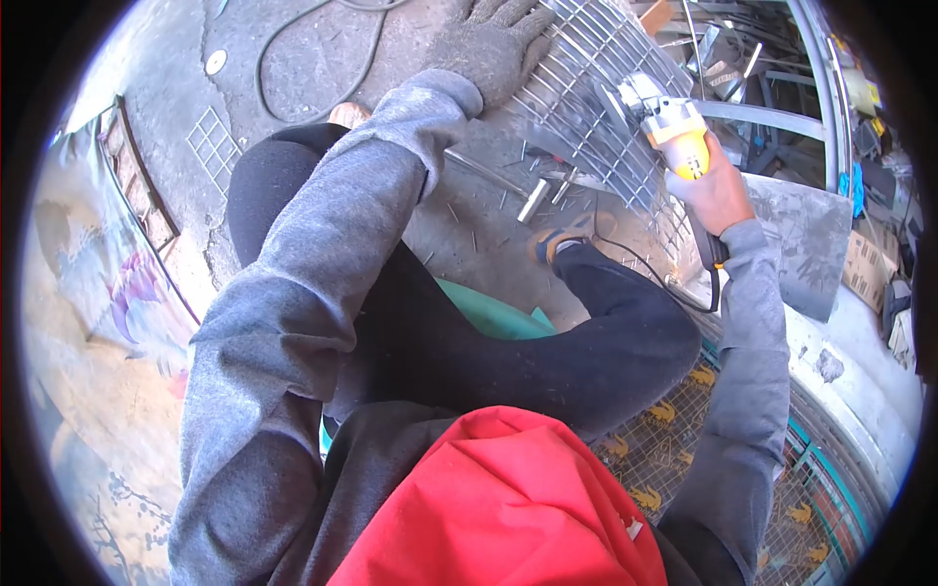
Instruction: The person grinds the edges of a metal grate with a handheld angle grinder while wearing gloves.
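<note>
My right hand [718, 190], bare, is wrapped round the yellow body of an angle grinder [684, 146]. The grinder's metal head and disc lie over the right part of a wire mesh panel [593, 83]. At the top, my left hand [489, 47] wears a dark grey glove. Its fingers are spread flat at the mesh's left edge. From the grinder's rear, a black cord [657, 273] runs down and loops past my knee. Under the mesh, a short metal bar [532, 201] and thin cut rods lie on the floor.
A small square of mesh [212, 142] lies on the floor at left, below a looped dark cable [262, 73]. Metal scrap and a curved frame [762, 117] crowd the upper right. A grey metal sheet [806, 239] stands beside my right forearm. My sandalled foot [567, 237] is below the mesh.
</note>
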Available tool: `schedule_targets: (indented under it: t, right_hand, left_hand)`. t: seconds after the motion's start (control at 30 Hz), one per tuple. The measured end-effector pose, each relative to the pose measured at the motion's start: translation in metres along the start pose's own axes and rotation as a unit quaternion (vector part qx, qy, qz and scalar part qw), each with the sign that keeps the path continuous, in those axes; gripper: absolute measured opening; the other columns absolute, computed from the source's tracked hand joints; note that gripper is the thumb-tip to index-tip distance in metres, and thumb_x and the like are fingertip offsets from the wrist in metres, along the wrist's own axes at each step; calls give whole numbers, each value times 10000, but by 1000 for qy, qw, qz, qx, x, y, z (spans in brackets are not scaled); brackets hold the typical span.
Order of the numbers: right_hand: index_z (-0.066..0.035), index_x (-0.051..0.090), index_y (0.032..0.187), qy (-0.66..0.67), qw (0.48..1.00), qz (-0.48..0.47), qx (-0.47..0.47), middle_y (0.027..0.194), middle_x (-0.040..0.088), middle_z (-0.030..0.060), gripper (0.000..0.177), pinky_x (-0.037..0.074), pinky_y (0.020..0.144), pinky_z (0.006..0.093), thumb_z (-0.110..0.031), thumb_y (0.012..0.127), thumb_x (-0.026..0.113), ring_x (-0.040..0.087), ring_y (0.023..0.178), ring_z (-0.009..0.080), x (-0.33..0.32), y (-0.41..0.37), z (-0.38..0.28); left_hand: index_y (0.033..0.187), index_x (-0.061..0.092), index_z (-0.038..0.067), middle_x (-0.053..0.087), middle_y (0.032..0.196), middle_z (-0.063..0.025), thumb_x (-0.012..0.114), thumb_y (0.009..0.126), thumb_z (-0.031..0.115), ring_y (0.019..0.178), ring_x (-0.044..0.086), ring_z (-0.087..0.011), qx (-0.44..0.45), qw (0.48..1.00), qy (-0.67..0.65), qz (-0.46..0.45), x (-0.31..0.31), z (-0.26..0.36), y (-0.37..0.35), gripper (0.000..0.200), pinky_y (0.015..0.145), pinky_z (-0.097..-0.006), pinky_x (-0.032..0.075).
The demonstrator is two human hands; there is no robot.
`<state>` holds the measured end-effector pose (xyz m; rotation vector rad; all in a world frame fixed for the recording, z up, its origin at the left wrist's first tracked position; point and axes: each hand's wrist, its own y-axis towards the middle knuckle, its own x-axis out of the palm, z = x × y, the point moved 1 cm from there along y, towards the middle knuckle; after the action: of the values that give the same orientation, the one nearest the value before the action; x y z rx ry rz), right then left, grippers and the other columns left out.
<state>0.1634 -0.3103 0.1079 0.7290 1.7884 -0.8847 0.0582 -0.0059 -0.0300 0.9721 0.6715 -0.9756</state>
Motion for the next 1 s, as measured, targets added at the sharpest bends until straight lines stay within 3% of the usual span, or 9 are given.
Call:
schedule_targets:
  t: [0.07,0.17,0.3,0.37,0.8,0.87,1.0]
  right_hand:
    - [26,535,1407,14,992,-119,49,1085,708,177,758,539,864,376,-302,777,797,683,915,264,-10,16,-9]
    - [5,585,1347,57,985,-163,21,991,691,122,703,535,791,348,-280,742,798,649,831,223,-13,36,0]
    - [11,597,1325,50,981,-185,-1,997,684,106,683,531,800,339,-274,737,797,630,830,200,-23,35,8]
    - [17,600,1311,74,973,-211,50,1011,677,104,662,529,802,332,-265,743,791,626,833,200,-25,29,15]
    - [11,606,1270,93,977,-192,27,961,666,81,599,524,755,330,-245,755,775,630,825,182,-15,13,7]
    - [18,598,1279,107,967,-207,101,965,669,93,607,524,749,335,-237,755,770,640,828,186,-19,1,-6]
    - [14,592,1295,73,979,-170,89,977,682,109,621,527,773,332,-222,749,770,652,843,203,-18,-20,11]
  left_hand:
    - [1507,557,132,495,1605,-134,457,1089,409,1509,418,-359,2,1000,13,-4,-1,1,0,511,1256,-562,245]
    - [1513,550,135,489,1611,-131,450,1092,409,1510,415,-360,17,999,19,-24,-4,0,0,512,1255,-564,244]
    - [1520,542,137,481,1618,-128,444,1095,408,1510,414,-361,21,999,6,-24,-4,1,1,513,1255,-574,237]
    - [1524,535,137,475,1622,-125,443,1096,410,1510,414,-361,25,1000,3,-18,-4,1,0,516,1254,-584,231]
    - [1525,535,148,485,1616,-129,453,1090,430,1510,419,-349,41,999,6,-34,-5,3,0,525,1247,-608,223]
    - [1525,534,145,488,1614,-133,458,1089,429,1505,427,-349,47,998,14,-25,-6,3,0,526,1245,-609,224]
    - [1523,535,143,493,1609,-136,463,1087,430,1497,436,-353,47,998,12,-26,-4,3,0,527,1241,-610,232]
